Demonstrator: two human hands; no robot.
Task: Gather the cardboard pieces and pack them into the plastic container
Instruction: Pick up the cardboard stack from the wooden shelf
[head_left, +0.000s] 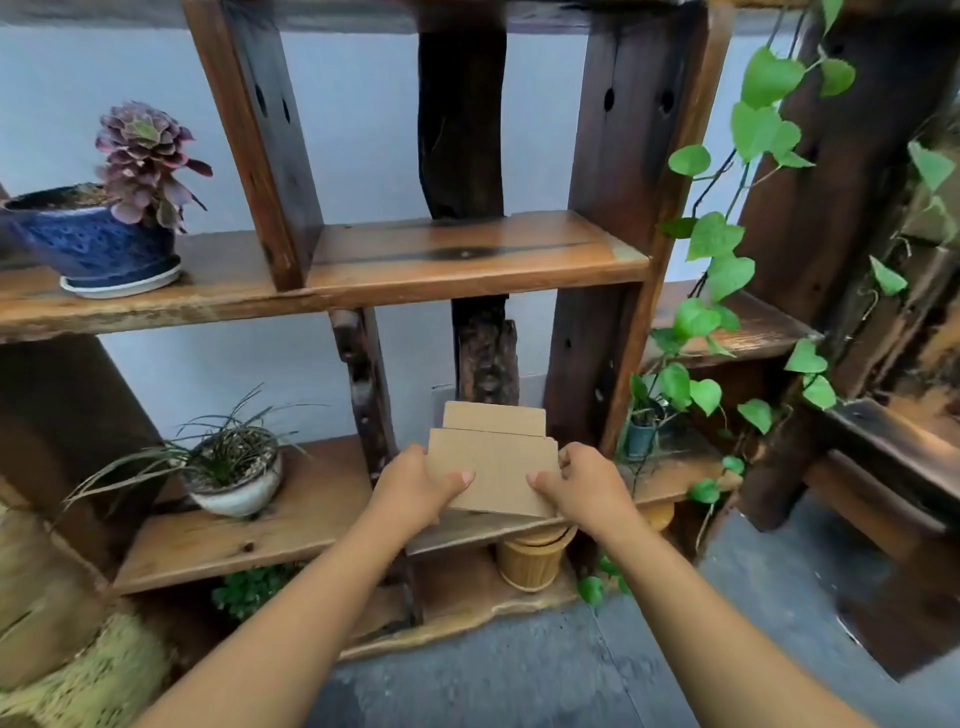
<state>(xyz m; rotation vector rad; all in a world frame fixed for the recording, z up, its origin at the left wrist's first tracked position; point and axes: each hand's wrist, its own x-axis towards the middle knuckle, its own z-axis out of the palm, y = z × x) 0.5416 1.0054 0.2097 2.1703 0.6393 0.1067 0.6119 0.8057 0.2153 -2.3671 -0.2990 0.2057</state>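
While both hands grasp cardboard pieces (493, 467), thumbs on top, fingers (569, 457) underneath.

Lower shelf (291, 525) bay open at near edge. Dark post (366, 395) left, thick upright (587, 374) right, white grass pot (239, 480) further left.

The cardboard pieces (493, 470) are flat, plain brown sheets with square-cut, stepped top corners, stacked face to face. The front piece is the wider one; a second, narrower piece (493, 417) stands behind it and rises above its top edge. The stack is tilted, its upper edge leaning away from the camera, over the front part of the lower wooden shelf (270, 525). How many sheets lie in the stack cannot be told. No plastic container shows in the view.
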